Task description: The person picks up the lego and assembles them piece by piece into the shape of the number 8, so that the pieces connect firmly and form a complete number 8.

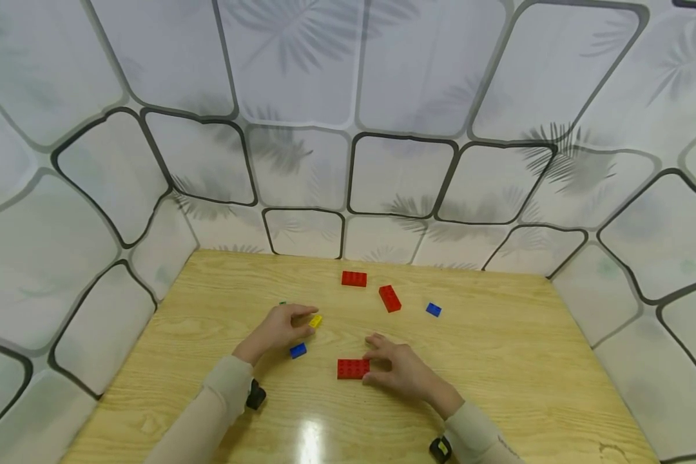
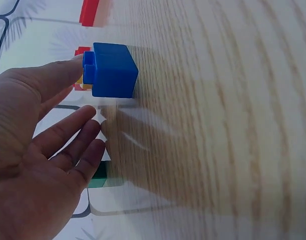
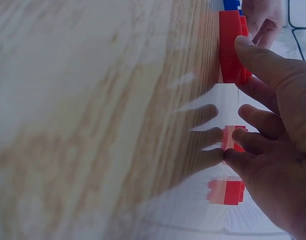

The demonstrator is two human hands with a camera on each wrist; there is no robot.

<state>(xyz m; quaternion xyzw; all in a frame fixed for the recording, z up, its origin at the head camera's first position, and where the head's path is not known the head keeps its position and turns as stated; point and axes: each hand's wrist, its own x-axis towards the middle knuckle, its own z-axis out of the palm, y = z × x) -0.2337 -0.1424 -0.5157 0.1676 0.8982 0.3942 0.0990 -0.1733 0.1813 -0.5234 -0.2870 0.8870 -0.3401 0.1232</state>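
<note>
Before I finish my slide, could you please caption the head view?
Left hand at a yellow brick, right hand pinching a red brick, other bricks scattered on the table.

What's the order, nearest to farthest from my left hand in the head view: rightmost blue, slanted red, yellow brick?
1. Yellow brick, at your left hand.
2. Slanted red brick, right and farther back.
3. Rightmost blue brick, farther right again.
</note>
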